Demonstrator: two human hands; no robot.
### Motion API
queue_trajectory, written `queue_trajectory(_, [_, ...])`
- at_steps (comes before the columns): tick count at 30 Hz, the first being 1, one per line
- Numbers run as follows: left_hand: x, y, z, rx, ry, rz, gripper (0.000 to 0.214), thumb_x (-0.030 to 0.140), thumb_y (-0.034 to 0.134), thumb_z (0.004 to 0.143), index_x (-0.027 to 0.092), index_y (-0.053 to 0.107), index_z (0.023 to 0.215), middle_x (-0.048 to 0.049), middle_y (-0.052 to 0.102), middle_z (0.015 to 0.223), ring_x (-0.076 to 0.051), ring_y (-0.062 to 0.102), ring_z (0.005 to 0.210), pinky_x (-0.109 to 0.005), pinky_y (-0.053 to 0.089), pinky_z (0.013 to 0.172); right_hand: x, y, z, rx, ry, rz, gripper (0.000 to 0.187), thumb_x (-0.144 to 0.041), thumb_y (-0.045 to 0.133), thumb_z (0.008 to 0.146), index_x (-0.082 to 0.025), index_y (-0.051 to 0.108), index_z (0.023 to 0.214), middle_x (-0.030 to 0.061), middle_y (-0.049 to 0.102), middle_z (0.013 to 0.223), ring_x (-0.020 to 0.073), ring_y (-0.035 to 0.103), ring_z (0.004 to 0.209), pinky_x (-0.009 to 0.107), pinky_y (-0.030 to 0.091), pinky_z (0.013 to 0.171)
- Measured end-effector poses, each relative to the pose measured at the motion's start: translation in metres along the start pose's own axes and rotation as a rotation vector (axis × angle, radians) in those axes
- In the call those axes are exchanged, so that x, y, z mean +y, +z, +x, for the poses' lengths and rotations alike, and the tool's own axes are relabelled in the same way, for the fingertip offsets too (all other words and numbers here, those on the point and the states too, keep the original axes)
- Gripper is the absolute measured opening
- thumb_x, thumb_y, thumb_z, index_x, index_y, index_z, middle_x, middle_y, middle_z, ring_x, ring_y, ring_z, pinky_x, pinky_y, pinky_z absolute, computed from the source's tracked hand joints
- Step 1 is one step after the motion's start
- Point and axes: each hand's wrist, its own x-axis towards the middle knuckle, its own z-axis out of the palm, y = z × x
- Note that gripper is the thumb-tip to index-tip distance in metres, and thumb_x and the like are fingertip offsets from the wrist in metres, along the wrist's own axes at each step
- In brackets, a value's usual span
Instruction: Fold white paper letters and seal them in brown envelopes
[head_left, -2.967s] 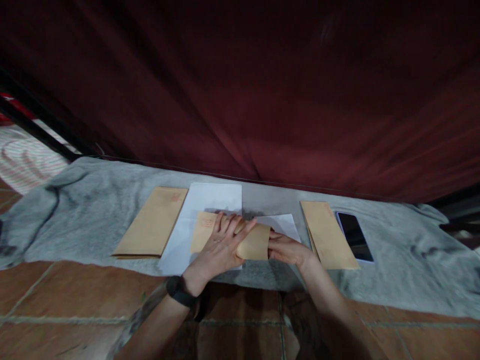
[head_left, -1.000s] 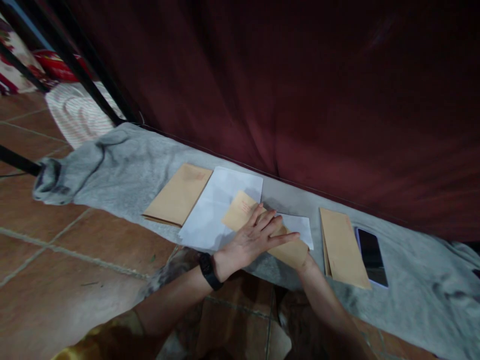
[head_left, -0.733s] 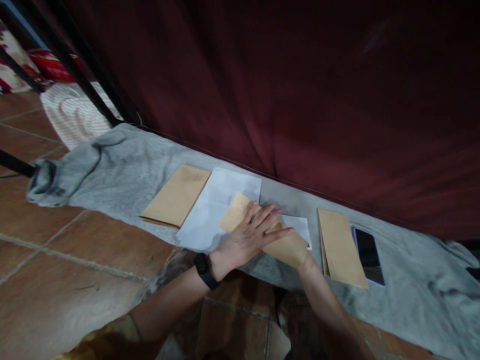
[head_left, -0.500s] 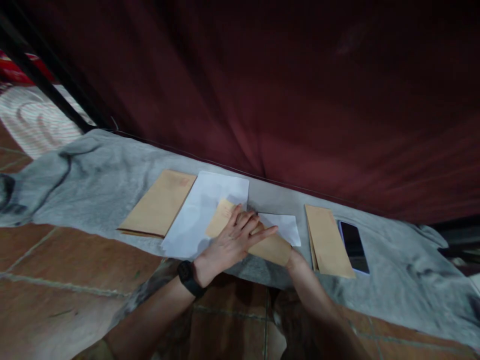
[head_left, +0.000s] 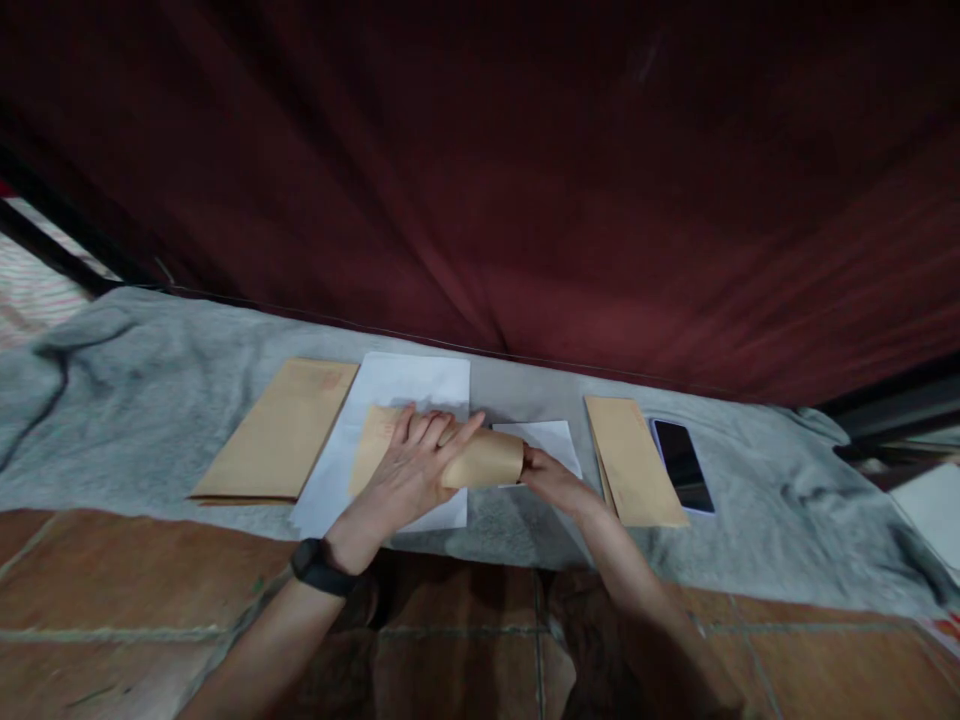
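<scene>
A brown envelope [head_left: 487,459] lies partly on a white sheet of paper [head_left: 405,385] on the grey cloth [head_left: 150,400]. My left hand [head_left: 409,475], a black watch on its wrist, presses flat on the envelope with fingers stretched out. My right hand [head_left: 551,478] is at the envelope's open right end, fingers pinched at its mouth; what they hold is hidden. A small folded white paper [head_left: 547,440] lies just behind that end.
A brown envelope stack [head_left: 281,430] lies to the left, another brown envelope stack [head_left: 630,458] to the right, with a phone [head_left: 681,465] beside it. A dark red curtain [head_left: 525,200] hangs behind. Terracotta floor tiles [head_left: 150,600] lie in front.
The camera swung back to the right. My right hand, earlier hidden under the envelope, now shows at its right end, and the envelope's end has lifted and bulged.
</scene>
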Motion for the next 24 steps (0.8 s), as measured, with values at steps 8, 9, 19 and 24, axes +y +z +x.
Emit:
queue_trajectory(8, [-0.031,0.019,-0.012,-0.104,-0.152,-0.127,0.116,0.040,0.077,0.071,0.028,0.006,0.162,-0.0116,0.053,0.138,-0.036,0.046,0.132,-0.060,0.021,0.119,0.010,-0.009,-0.003,0.108,-0.039,0.122,0.032,-0.037,0.063,0.086,-0.023,0.073,0.114,0.0038,0.075,0.116,0.0214,0.067,0.109,0.038,0.050,0.101])
queue_trajectory(9, [-0.034,0.022,-0.013,-0.129,-0.166,-0.148,0.117,0.040,0.077,0.070,0.030,0.006,0.162,-0.0113,0.053,0.139,-0.036,0.046,0.133,-0.061,0.021,0.119,0.011,-0.007,-0.005,0.091,-0.053,0.088,0.032,-0.036,0.063,0.086,-0.023,0.074,0.113,0.0036,0.075,0.117,0.0215,0.067,0.109,0.038,0.050,0.101])
queue_trajectory(19, [-0.042,0.031,-0.010,-0.232,-0.200,-0.233,0.121,0.042,0.078,0.066,0.030,0.004,0.162,-0.0124,0.047,0.147,-0.037,0.042,0.139,-0.063,0.019,0.119,0.023,-0.017,-0.009,0.267,-0.083,-0.174,0.026,-0.029,0.053,0.093,-0.021,0.072,0.109,0.0052,0.075,0.111,0.0198,0.069,0.100,0.034,0.053,0.091])
queue_trajectory(24, [-0.043,0.033,-0.010,-0.242,-0.224,-0.246,0.122,0.044,0.079,0.066,0.032,0.003,0.161,-0.0127,0.048,0.145,-0.037,0.042,0.139,-0.063,0.019,0.119,0.027,-0.041,-0.022,0.680,0.112,-0.683,0.034,-0.027,0.051,0.096,-0.016,0.063,0.125,0.0147,0.069,0.117,0.0252,0.065,0.104,0.039,0.050,0.096])
